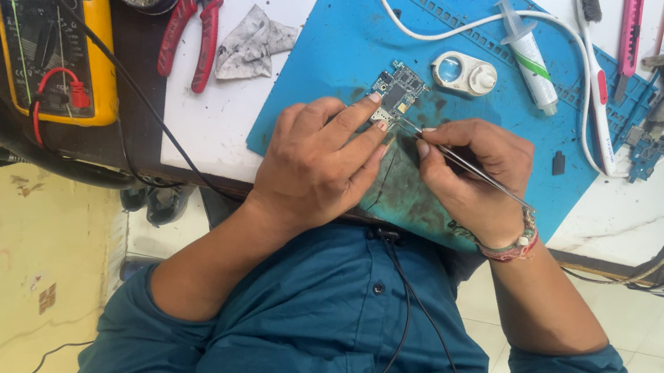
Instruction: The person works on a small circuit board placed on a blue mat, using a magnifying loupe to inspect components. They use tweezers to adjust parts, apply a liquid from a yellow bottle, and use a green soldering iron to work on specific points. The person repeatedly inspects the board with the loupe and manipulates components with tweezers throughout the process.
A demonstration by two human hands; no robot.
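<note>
Head view: my left hand (314, 163) pins the small circuit board (397, 93) to the blue mat (340, 52) with 2 fingers, my right hand (468, 174) pinches the tweezers (470, 163), tips at the board's edge. If the board skids, I could scratch it or flick a part off.

Teal buttoned shirt, rolled sleeves, beaded bracelet (521, 242)
</note>
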